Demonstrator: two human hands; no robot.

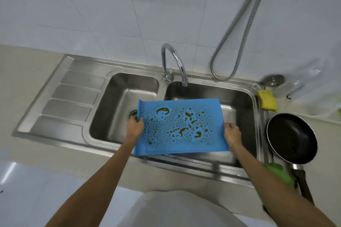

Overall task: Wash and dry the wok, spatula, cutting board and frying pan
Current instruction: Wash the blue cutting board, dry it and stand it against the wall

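On the far left the ribbed drainboard (68,101) lay bare, and beside it the left basin (118,108) of the steel sink (212,171) held nothing that could be seen but its drain. The left hand (135,128) had its fingers clenched around the left edge of the blue cutting board (180,127), thumb on top near the raised lip, and the right hand (232,133) gripped the right edge the same way, so the board hung nearly level over the divider and the right basin, in front of and below the tap (175,62), which showed no running water. Brown liquid stood on the board in beads and puddles (it looked oily, though that was only a guess), and this seemed the chief risk: a tilt toward the person could have sent it over the near edge onto the counter or clothing instead of into the basin. Wet, slick edges might also have let the board slip and clatter down. To the right, the yellow sponge (267,100) rested on the sink's rim, and the black frying pan (291,137) sat just beside the basin with its handle toward the person, where a swinging right elbow could have knocked it. The wok and spatula were not in view.
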